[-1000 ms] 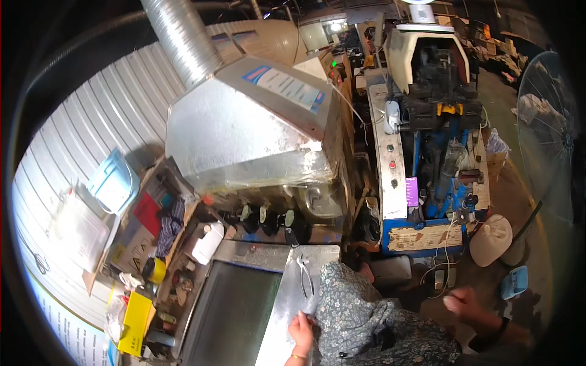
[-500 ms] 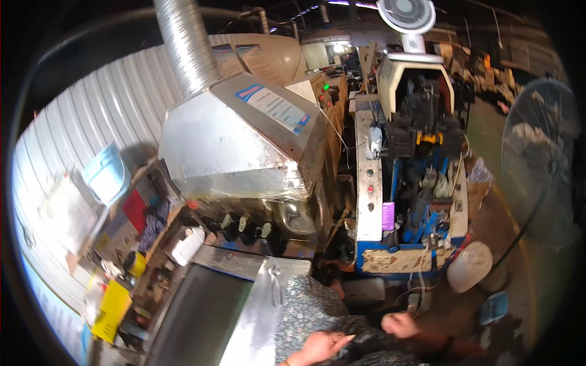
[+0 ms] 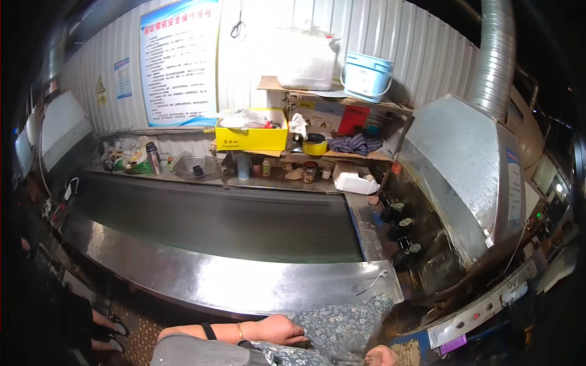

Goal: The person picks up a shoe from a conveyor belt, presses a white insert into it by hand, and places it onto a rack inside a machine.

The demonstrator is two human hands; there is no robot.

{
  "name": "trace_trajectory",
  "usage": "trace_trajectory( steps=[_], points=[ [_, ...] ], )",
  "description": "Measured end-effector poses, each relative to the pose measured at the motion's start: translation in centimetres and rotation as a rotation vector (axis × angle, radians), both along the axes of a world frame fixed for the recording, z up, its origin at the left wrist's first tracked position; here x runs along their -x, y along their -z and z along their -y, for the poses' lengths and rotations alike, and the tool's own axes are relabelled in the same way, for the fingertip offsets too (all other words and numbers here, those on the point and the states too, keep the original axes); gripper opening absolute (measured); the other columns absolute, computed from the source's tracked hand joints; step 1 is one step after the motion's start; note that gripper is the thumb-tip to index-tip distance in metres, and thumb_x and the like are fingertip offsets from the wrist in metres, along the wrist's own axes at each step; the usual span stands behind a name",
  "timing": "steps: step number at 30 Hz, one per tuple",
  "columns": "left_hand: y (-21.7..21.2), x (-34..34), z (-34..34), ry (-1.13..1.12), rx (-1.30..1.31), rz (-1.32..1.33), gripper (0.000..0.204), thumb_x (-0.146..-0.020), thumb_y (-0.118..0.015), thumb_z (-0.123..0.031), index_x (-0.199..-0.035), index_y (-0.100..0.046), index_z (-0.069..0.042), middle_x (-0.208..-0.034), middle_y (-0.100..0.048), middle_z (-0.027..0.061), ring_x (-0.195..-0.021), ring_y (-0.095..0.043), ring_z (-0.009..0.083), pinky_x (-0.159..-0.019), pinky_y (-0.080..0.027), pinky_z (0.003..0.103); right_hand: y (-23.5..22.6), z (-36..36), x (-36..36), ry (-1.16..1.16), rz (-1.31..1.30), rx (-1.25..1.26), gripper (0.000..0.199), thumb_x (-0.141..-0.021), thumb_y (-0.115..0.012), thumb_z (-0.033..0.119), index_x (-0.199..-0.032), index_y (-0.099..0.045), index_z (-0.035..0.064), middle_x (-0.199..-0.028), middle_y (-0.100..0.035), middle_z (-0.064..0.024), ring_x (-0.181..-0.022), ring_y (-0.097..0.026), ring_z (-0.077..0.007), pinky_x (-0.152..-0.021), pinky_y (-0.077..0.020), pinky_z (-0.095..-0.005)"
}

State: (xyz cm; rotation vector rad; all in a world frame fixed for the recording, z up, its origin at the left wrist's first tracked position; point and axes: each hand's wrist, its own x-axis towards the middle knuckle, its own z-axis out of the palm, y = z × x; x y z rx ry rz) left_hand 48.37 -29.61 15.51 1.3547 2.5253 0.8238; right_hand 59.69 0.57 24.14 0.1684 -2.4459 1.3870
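Below the metal edge, my left hand (image 3: pixel 281 330) has its fingers curled in over a dark floral cloth (image 3: pixel 345 320) across my lap. Whether anything is inside that closed hand is hidden. At the lower edge my right hand (image 3: pixel 381 355) is partly cut off, its fingers bent inward beside the cloth, and what they may hold does not show. A long dark conveyor belt (image 3: pixel 232 219) runs in front of me, bordered on my side by a shiny metal ledge (image 3: pixel 213 277). A thin pale cord (image 3: pixel 370 282) lies on the ledge's right end.
A metal hood (image 3: pixel 452 165) with a duct rises at right. Behind the belt are a yellow box (image 3: pixel 251 139), a white jug (image 3: pixel 356 179) and a shelf with a blue bucket (image 3: pixel 367 74). Another person's feet (image 3: pixel 116 332) show at lower left. A purple packet (image 3: pixel 453 344) sits at lower right.
My view has swung left, from the machine and fans to the belt and wall. Both hands stay low near the floral cloth, fingers still bent.
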Motion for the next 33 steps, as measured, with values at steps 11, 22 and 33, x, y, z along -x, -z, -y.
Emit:
trace_trajectory(
  steps=[11, 22, 33],
  points=[
    [-1.2, 3.0, -8.8, 0.181, -0.149, 0.265, 0.037, -0.094, -0.062, -0.043, -0.099, -0.075, -0.008, -0.092, -0.072, 0.0176, -0.084, -0.07, 0.0323, -0.077, -0.054, 0.042, 3.1, -3.4, 2.9, -0.054, -0.467, 0.039, 0.04, -0.102, -0.054, 0.03, -0.078, -0.059, -0.0013, -0.069, -0.065, -0.0113, -0.057, -0.065, -0.0227, -0.054, -0.0519, -0.0314],
    [-1.2, 0.1, -17.6, 0.466, 0.502, 0.522, 0.026, -0.096, -0.063, -0.03, -0.107, -0.073, -0.009, -0.091, -0.072, 0.0115, -0.083, -0.065, 0.0253, -0.077, -0.049, 0.038, 13.8, -0.2, -9.5, 0.148, 0.511, 0.075, 0.052, -0.104, -0.04, 0.052, -0.095, -0.056, 0.0039, -0.086, -0.062, -0.0242, -0.085, -0.062, -0.0412, -0.073, -0.0452, -0.0483],
    [-2.6, 5.7, -18.7, 1.003, 0.189, 0.26, 0.052, -0.091, -0.068, -0.027, -0.134, -0.045, -0.013, -0.106, -0.064, 0.0103, -0.087, -0.065, 0.0301, -0.076, -0.051, 0.046, 1.9, -2.6, -11.5, 0.265, 0.262, -0.081, 0.044, -0.104, -0.045, 0.044, -0.093, -0.059, 0.0037, -0.079, -0.061, -0.022, -0.081, -0.062, -0.0422, -0.068, -0.0462, -0.0481]
  ],
)
